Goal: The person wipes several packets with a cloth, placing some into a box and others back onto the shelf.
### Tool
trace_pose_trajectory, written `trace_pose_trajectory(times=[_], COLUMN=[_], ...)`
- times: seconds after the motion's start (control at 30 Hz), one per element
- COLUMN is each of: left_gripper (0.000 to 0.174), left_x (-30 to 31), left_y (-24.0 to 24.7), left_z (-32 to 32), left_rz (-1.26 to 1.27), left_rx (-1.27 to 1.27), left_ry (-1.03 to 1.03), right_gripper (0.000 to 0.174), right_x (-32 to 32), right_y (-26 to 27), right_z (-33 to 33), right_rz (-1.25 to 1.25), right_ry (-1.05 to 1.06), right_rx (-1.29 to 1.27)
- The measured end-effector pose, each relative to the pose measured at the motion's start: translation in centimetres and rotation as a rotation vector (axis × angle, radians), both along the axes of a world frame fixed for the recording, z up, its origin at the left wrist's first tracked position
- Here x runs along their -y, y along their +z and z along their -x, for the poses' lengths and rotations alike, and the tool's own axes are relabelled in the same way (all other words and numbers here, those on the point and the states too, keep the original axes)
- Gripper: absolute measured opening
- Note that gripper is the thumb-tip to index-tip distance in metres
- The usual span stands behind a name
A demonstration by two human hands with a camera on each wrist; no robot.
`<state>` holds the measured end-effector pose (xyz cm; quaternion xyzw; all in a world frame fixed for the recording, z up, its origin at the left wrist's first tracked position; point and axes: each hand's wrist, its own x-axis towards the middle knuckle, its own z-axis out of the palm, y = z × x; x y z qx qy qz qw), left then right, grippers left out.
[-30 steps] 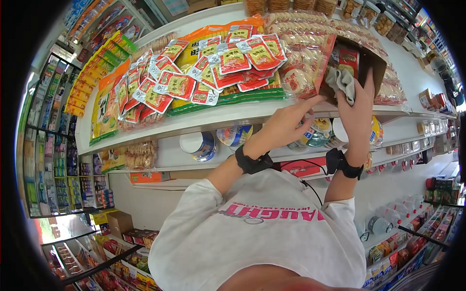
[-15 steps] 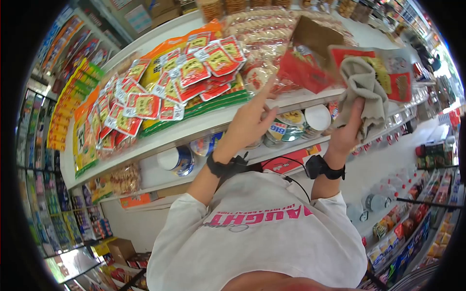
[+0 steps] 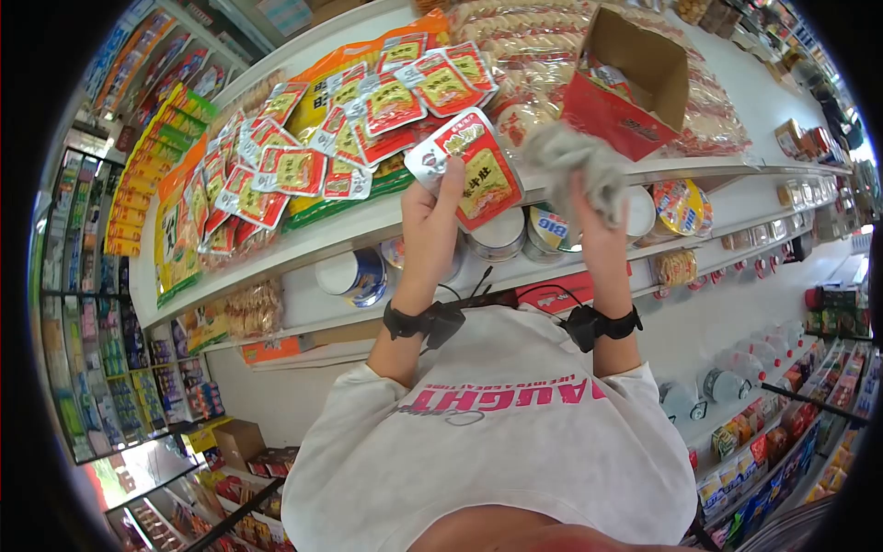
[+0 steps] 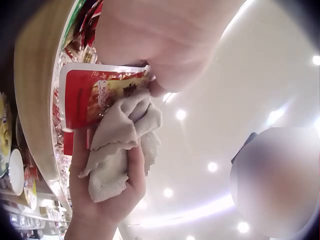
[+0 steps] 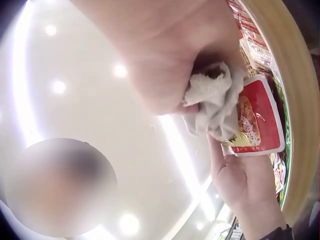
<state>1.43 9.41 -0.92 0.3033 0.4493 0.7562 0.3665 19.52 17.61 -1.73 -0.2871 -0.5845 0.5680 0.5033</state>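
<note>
Your left hand (image 3: 430, 223) pinches a red-and-yellow packet (image 3: 483, 184), thumb across its face, raised in front of the shelf (image 3: 294, 248); its large Chinese characters seem to read 素牛肚. Your right hand (image 3: 602, 235) grips a grey cloth (image 3: 578, 166), blurred in the head view, close beside the packet — whether they touch you cannot tell. Both forearms reach forward, wrists banded in black. Beyond the cloth stands an open red box (image 3: 607, 120), its print too small to read. "BIG" shows on a noodle tub (image 3: 552, 230) below, and your white shirt (image 3: 497, 460) carries pink "AUGHT" letters.
</note>
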Motion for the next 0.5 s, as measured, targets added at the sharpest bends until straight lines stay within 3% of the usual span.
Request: trace_pose_trajectory(times=[0.07,0.17,0.27,0.4,0.5], left_gripper=[0.029,0.027,0.027,0.028,0.026], left_x=[0.6,0.9,0.8,0.5,0.2], left_y=[0.1,-0.4,0.0,-0.1,-0.5], left_z=[0.7,1.2,1.0,0.4,0.4], left_rz=[0.016,0.051,0.119,0.114,0.102], left_rx=[-0.044,-0.156,-0.305,-0.416,-0.509], left_ry=[0.07,0.119,0.133,0.192,0.235], right_gripper=[0.035,0.038,0.039,0.038,0.036], right_x=[0.1,0.1,1.4,1.7,1.1], right_y=[0.8,-1.7,0.3,-0.4,-2.4], right_z=[1.1,2.4,4.2,5.0,5.6], right_rz=[0.046,-0.06,0.03,0.084,-0.061], right_ry=[-0.183,0.0,0.296,0.226,0.228], right_rx=[-0.039,0.09,0.08,0.147,0.088])
